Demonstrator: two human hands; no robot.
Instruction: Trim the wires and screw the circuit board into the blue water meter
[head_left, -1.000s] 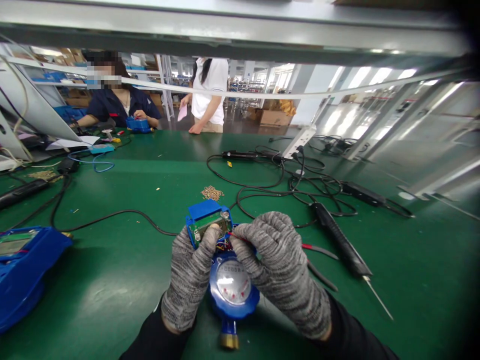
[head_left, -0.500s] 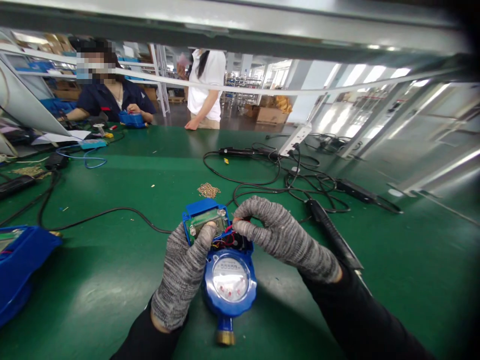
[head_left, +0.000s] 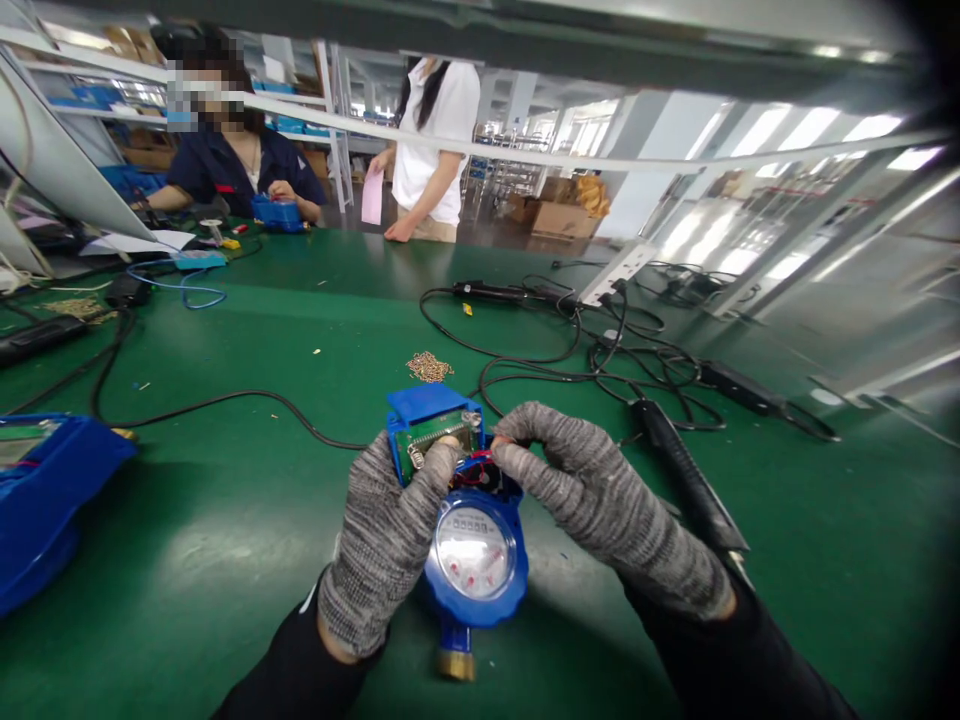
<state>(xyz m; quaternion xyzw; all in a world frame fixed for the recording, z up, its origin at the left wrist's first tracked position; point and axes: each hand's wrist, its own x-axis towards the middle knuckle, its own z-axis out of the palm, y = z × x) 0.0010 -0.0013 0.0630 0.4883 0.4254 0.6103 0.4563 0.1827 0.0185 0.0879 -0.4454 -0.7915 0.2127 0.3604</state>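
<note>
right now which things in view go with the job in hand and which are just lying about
In hand: circuit board, held by the left hand; red wire, pinched by the right hand; blue meter.

Apparently lying about: power strip; black tool at right; small metal pieces; small yellow piece.

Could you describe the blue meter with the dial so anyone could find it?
On the green tabletop, find the gray-gloved left hand and right hand at the near middle. Between them is the blue meter, its brass end nearest the viewer. Its round dial shows plainly, unlike the blue unit at the left edge, which shows none.
</note>
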